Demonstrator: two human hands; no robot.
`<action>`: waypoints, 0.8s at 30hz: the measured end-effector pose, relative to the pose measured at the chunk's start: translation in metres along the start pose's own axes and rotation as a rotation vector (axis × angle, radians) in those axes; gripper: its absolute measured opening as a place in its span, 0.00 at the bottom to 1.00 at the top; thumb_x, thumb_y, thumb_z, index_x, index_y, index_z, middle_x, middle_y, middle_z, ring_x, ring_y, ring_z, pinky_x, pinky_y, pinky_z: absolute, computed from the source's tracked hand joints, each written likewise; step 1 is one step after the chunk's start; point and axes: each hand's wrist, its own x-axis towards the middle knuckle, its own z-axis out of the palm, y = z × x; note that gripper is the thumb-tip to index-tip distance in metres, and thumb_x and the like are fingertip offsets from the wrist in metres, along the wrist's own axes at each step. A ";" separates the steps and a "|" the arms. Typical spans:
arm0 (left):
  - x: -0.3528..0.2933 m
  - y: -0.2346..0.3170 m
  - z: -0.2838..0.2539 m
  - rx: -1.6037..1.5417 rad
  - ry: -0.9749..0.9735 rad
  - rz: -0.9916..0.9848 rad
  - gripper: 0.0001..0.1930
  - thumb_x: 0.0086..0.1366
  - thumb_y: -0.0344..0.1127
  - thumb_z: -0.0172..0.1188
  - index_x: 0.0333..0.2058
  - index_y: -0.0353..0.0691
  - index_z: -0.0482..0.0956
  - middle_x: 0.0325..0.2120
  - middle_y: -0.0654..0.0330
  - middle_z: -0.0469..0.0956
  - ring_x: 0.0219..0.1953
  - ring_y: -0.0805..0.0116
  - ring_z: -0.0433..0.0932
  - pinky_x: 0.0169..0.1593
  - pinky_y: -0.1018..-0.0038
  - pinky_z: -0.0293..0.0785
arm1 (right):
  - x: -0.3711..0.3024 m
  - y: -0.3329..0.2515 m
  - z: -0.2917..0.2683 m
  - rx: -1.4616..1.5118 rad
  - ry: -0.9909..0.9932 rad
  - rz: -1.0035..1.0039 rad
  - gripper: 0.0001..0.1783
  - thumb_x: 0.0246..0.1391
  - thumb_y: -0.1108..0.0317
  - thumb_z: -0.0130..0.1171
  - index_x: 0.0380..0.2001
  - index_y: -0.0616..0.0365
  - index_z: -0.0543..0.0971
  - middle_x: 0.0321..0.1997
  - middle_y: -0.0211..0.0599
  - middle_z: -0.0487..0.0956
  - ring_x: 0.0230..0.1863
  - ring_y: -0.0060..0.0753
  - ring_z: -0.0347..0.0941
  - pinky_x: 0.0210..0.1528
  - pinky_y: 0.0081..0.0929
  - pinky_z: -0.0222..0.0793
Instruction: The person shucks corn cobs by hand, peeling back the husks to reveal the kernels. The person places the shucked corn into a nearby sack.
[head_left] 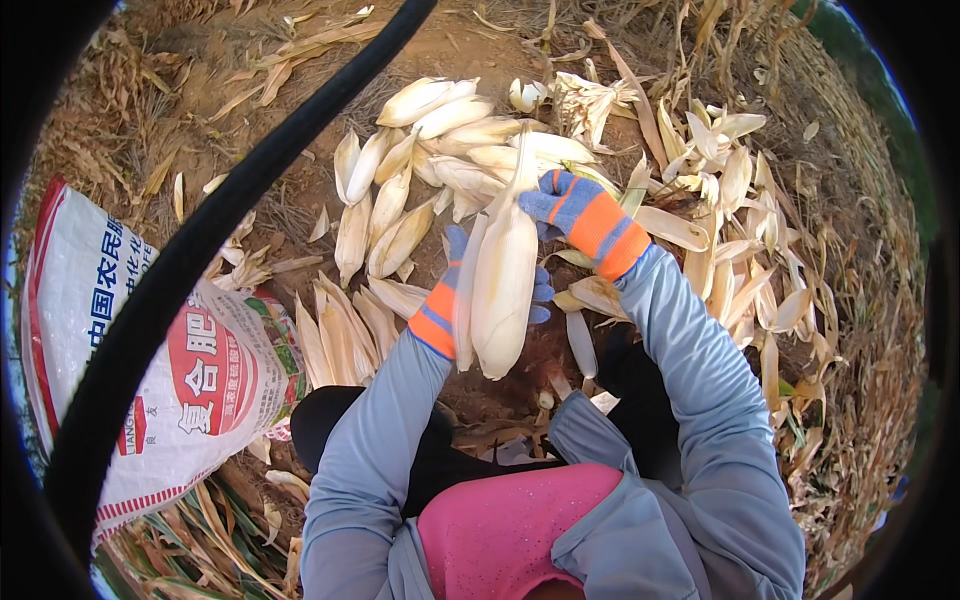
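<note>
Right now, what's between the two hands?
In the head view, a husk-covered corn ear: right hand by its upper end, left hand partly behind it.

I see everything in bright, even daylight that seems to fall from above, throwing only soft shadows under my hands (590, 218) and sinking my black trousers (640, 400) into near-featureless dark, while the white sack (230, 350) reflects palely. The ear of corn (507, 285) is mostly clear, though the pale strip along its left side looks smeared, and the thick black band (250, 185) crossing my view is softly focused. Toward the round black border, the dry stalks (880, 330) bend and soften, with bluish fringing along the rim.
</note>
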 end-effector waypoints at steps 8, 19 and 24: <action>0.004 0.006 -0.006 -0.324 -0.254 -0.070 0.53 0.39 0.79 0.28 0.55 0.41 0.55 0.47 0.46 0.64 0.47 0.45 0.65 0.49 0.50 0.61 | 0.000 -0.002 -0.006 0.086 -0.005 -0.005 0.10 0.45 0.64 0.57 0.21 0.57 0.69 0.20 0.28 0.70 0.19 0.18 0.68 0.22 0.17 0.69; -0.010 -0.006 0.007 0.353 -0.160 0.133 0.39 0.50 0.63 0.47 0.52 0.37 0.57 0.44 0.48 0.67 0.44 0.52 0.69 0.43 0.56 0.69 | -0.004 -0.012 -0.027 0.024 0.066 -0.001 0.13 0.45 0.60 0.54 0.24 0.61 0.70 0.20 0.32 0.72 0.16 0.20 0.68 0.19 0.17 0.65; -0.015 -0.005 0.020 0.451 0.016 0.218 0.28 0.54 0.46 0.55 0.48 0.32 0.62 0.38 0.50 0.72 0.38 0.61 0.74 0.39 0.71 0.74 | -0.011 -0.020 -0.028 0.095 -0.028 0.000 0.14 0.47 0.60 0.53 0.28 0.62 0.71 0.22 0.32 0.72 0.17 0.20 0.69 0.20 0.16 0.65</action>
